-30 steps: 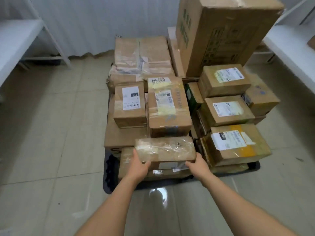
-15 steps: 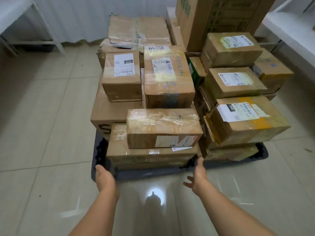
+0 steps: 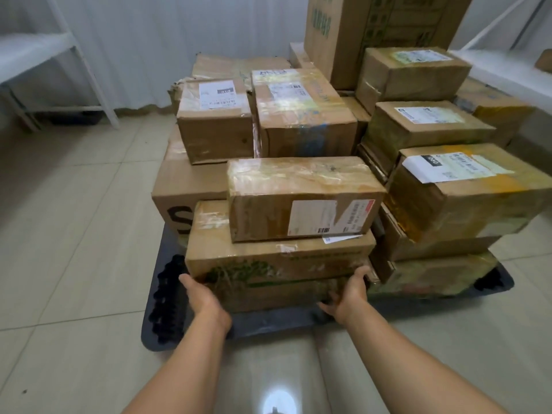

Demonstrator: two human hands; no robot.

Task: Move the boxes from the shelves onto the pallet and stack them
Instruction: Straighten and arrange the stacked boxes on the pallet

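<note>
A dark plastic pallet (image 3: 167, 312) on the tiled floor carries several stacked cardboard boxes. At its front lies a wide flat box with green print (image 3: 277, 261), and a tape-wrapped brown box (image 3: 304, 198) rests on top of it. My left hand (image 3: 203, 297) presses against the flat box's front face near its left corner, thumb raised. My right hand (image 3: 348, 295) presses against the same face near the right corner, thumb up along the edge. Neither hand holds anything.
Labelled boxes (image 3: 466, 186) are stacked on the pallet's right side, and a tall carton (image 3: 382, 28) stands at the back. A white shelf frame (image 3: 89, 73) is at the left and a white shelf (image 3: 504, 67) at the right. Bare tiled floor surrounds the pallet.
My hands let go of the tape-wrapped box, now lying on the flat box, dropped lower and came to the flat box's front face. The view has moved closer and lower.
</note>
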